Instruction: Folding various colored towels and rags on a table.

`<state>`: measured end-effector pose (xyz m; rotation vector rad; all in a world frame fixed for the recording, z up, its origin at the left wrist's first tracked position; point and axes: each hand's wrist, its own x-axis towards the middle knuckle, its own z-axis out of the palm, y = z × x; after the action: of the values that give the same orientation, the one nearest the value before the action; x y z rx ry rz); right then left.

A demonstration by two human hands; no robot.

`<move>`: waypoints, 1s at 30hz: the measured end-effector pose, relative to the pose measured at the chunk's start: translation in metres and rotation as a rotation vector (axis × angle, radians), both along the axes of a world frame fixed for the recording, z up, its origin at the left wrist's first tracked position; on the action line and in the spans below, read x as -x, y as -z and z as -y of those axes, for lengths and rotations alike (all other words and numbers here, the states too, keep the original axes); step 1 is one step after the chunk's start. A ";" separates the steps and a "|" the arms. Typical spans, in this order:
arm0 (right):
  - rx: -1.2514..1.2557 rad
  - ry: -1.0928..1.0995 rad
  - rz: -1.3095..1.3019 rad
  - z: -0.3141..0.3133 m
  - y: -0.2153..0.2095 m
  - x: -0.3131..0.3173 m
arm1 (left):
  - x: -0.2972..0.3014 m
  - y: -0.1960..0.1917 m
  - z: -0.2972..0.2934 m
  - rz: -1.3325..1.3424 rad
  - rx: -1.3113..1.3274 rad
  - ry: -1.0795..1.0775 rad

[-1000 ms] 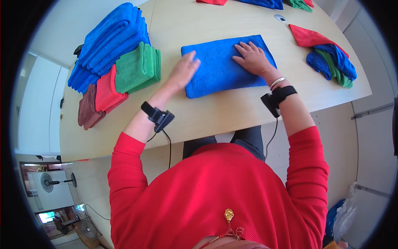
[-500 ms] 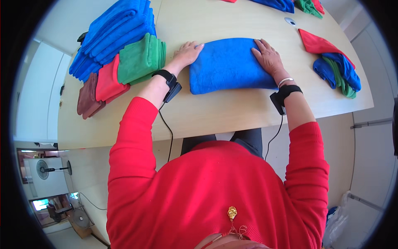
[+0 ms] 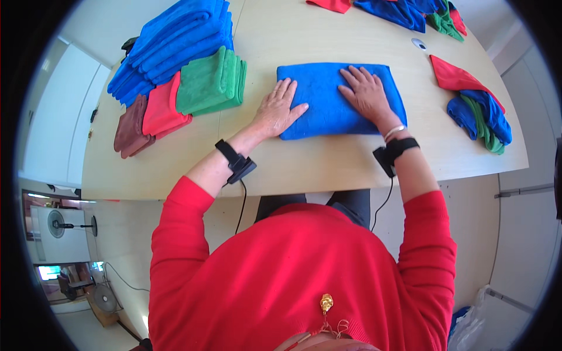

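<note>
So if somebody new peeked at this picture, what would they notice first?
Probably the bright red sweater, which fills the lower middle, with a shiny gold pendant near its neckline. Next might come the folded blue towel on the table, just beyond the sweater. Then the tall stack of blue towels at the upper left, with folded green towels in front.

Towel (image 3: 322,105) on table (image 3: 328,167), between towel stacks (image 3: 205,85) at left and cloth heap (image 3: 492,114) at right.
</note>
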<state>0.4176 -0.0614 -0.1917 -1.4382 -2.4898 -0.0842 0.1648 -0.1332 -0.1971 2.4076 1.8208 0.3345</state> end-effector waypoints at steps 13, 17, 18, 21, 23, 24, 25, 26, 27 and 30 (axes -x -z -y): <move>-0.045 0.071 -0.040 -0.016 0.021 -0.034 | 0.014 -0.014 0.067 -0.077 -0.283 0.094; -0.069 0.102 -0.020 -0.014 0.025 -0.032 | -0.004 -0.035 0.080 0.057 -0.365 0.341; -0.064 0.104 -0.023 -0.013 0.024 -0.031 | -0.008 -0.034 0.079 0.055 -0.361 0.344; -0.063 0.108 -0.011 -0.011 0.020 -0.029 | -0.020 -0.030 0.077 0.055 -0.487 0.352; -0.066 0.120 -0.013 -0.012 0.022 -0.029 | -0.024 -0.027 0.076 -0.004 -0.497 0.354; -0.074 0.124 -0.014 -0.012 0.023 -0.029 | -0.025 -0.026 0.076 -0.066 -0.514 0.348; -0.083 0.126 -0.015 -0.012 0.024 -0.030 | -0.027 -0.025 0.076 -0.128 -0.530 0.342; -0.078 0.129 -0.015 -0.011 0.024 -0.032 | -0.028 -0.023 0.077 -0.127 -0.526 0.345; -0.084 0.130 -0.015 -0.011 0.024 -0.033 | -0.030 -0.023 0.076 -0.124 -0.517 0.343; -0.093 0.129 -0.013 -0.010 0.025 -0.033 | -0.030 -0.023 0.077 -0.117 -0.497 0.338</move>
<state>0.4510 -0.0510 -0.2164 -1.5531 -2.3480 -0.2112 0.1948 -0.2105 -0.1741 3.0653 1.4572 0.6914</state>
